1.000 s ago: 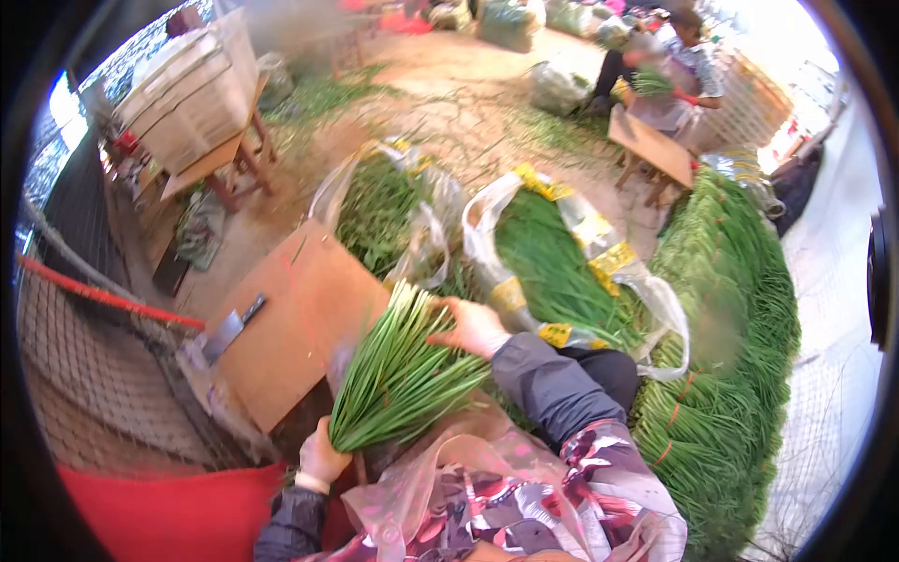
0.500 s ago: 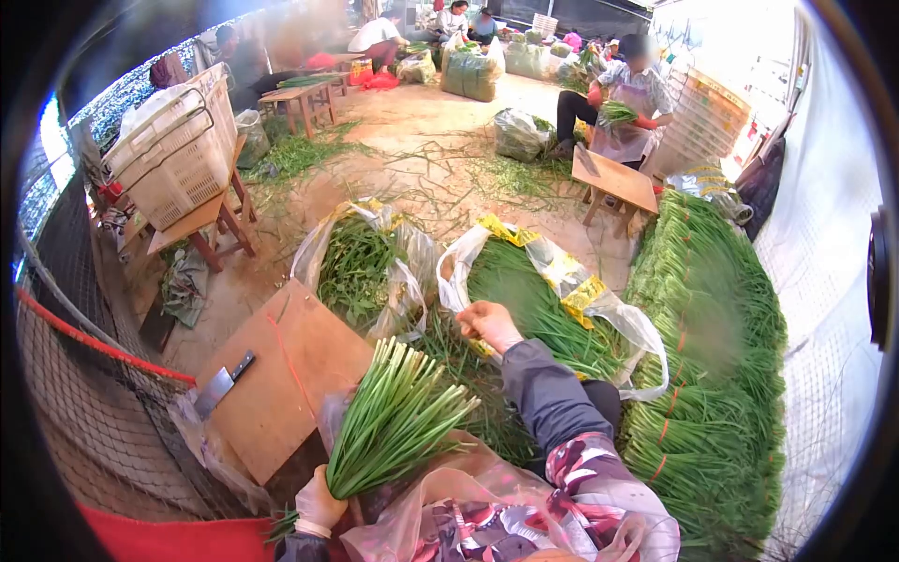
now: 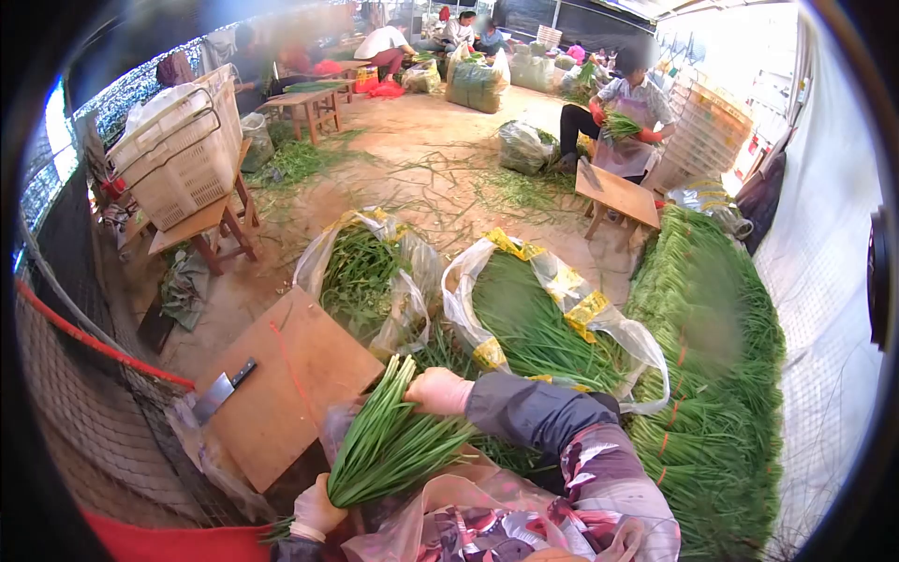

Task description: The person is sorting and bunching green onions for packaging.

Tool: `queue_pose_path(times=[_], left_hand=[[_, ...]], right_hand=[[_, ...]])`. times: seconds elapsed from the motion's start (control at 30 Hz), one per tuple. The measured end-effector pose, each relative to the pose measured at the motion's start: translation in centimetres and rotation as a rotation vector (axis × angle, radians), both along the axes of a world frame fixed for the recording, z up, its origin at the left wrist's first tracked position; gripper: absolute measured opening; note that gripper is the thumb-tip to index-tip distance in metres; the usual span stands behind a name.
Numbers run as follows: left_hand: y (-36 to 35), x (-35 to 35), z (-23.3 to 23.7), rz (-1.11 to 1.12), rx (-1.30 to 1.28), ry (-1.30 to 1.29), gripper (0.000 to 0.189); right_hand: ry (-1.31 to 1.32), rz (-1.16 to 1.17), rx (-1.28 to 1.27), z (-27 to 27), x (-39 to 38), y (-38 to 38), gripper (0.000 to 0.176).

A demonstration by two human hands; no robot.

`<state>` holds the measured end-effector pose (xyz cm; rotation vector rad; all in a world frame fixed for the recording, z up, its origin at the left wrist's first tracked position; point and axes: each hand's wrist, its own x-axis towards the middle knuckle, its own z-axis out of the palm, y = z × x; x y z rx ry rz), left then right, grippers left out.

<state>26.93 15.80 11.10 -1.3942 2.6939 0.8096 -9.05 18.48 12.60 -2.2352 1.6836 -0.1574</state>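
Observation:
A bunch of long green chives (image 3: pixel 393 450) lies across my lap, its pale cut ends pointing up and away from me. My left hand (image 3: pixel 316 509), in a thin pale glove, is closed around the leafy lower end. At the pale end, my right hand (image 3: pixel 440 391) has its fingers curled against the stalks; its fingertips are partly hidden. Left of the bunch stands a wooden board (image 3: pixel 272 412) with a cleaver (image 3: pixel 223 390) and a thin red tie (image 3: pixel 292 361) on it.
An open plastic bag of long chives (image 3: pixel 538 304) stands ahead, beside a bag of loose greens (image 3: pixel 361 272). Tied bunches are stacked in a long pile (image 3: pixel 707 421) at right. White crates (image 3: pixel 183 159) stand at left. A co-worker (image 3: pixel 629 112) sits behind a small table (image 3: pixel 618 192).
My right hand has come down and left from above the chive bag onto the stalk ends of the bunch. The stalks look drawn closer together. My left hand keeps its hold.

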Motion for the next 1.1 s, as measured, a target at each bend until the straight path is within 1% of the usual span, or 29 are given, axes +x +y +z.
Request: queue_pose_path(times=[0.07, 0.13, 0.17, 0.23, 0.27, 0.37, 0.43, 0.5, 0.53, 0.57, 0.6, 0.63, 0.7, 0.73, 0.77, 0.83, 0.87, 0.93, 0.97, 1.03, 1.07, 1.1], left_hand=[[-0.1, -0.2, -0.2, -0.030, 0.007, 0.015, 0.049], [-0.1, -0.4, -0.2, -0.036, 0.000, 0.011, 0.047], [-0.3, -0.5, -0.2, -0.049, -0.014, 0.005, 0.046], [-0.5, -0.8, 0.2, -0.047, -0.002, -0.019, 0.045], [-0.5, -0.8, 0.4, -0.050, 0.012, -0.046, 0.044], [-0.5, -0.7, 0.5, -0.033, 0.040, -0.065, 0.043], [-0.3, -0.8, 0.9, -0.034, 0.048, -0.077, 0.044], [-0.5, -0.8, 0.9, -0.034, 0.048, -0.080, 0.044], [-0.5, -0.5, 0.6, -0.031, 0.045, -0.061, 0.048], [-0.6, -0.3, 0.2, -0.030, 0.041, -0.043, 0.052], [-0.7, -0.1, -0.3, -0.031, 0.038, -0.038, 0.052], [-0.9, 0.2, -0.7, -0.037, 0.031, -0.032, 0.052], [-0.9, 0.2, -0.5, -0.058, 0.045, -0.059, 0.052], [-0.7, 0.1, -0.6, -0.047, 0.041, -0.051, 0.053], [-0.6, 0.1, -0.7, -0.048, 0.043, -0.045, 0.053], [-0.6, 0.0, -0.9, -0.051, 0.042, -0.037, 0.054], [-0.5, 0.0, -1.0, -0.050, 0.041, -0.035, 0.054], [-0.4, 0.1, -1.2, -0.076, 0.012, 0.012, 0.047], [-0.4, -0.1, -1.0, -0.074, 0.006, 0.015, 0.047], [-0.3, -0.5, -0.6, -0.044, 0.058, -0.041, 0.056], [-0.3, -0.3, -0.6, -0.044, 0.057, -0.043, 0.056], [-0.3, -0.1, -0.8, -0.041, 0.055, -0.038, 0.056]], right_hand=[[-0.003, 0.005, 0.023, 1.0, -0.1, 0.5, 0.031], [0.018, -0.083, 0.131, 2.3, 0.0, 0.8, 0.029], [0.022, -0.078, 0.133, 2.3, -0.3, 1.0, 0.029], [-0.184, -0.103, 0.132, 2.4, -0.8, 1.2, 0.034], [-0.181, -0.101, 0.132, 2.4, -0.7, 1.0, 0.034], [0.067, -0.111, 0.235, 2.3, -0.2, 0.4, 0.030], [0.040, -0.094, 0.186, 2.0, -0.1, 0.5, 0.028], [0.113, -0.128, 0.274, 2.6, 0.2, 0.1, 0.033], [0.119, -0.132, 0.268, 3.1, 0.1, 0.1, 0.033], [0.128, -0.111, 0.295, 4.5, 0.2, 0.3, 0.037], [0.137, -0.093, 0.323, 5.4, 0.2, 0.5, 0.041], [0.142, -0.101, 0.317, 5.2, -0.2, 0.7, 0.041], [-0.081, -0.207, 0.393, 4.0, -1.0, 1.2, 0.049], [-0.139, -0.225, 0.390, 3.5, -1.5, 1.3, 0.050], [-0.133, -0.227, 0.391, 3.4, -1.8, 1.4, 0.050], [-0.243, -0.268, 0.527, 3.3, -2.3, 1.3, 0.048], [-0.240, -0.267, 0.527, 4.0, -2.4, 1.4, 0.048], [-0.329, -0.389, 0.490, 5.6, -2.6, 1.9, 0.042], [-0.326, -0.387, 0.484, 5.3, -3.0, 1.9, 0.042], [-0.375, -0.293, 0.428, 3.9, -4.1, 1.9, 0.039], [-0.376, -0.292, 0.428, 3.5, -5.0, 1.8, 0.039], [-0.396, -0.399, 0.395, 3.4, -5.9, 1.8, 0.039]])
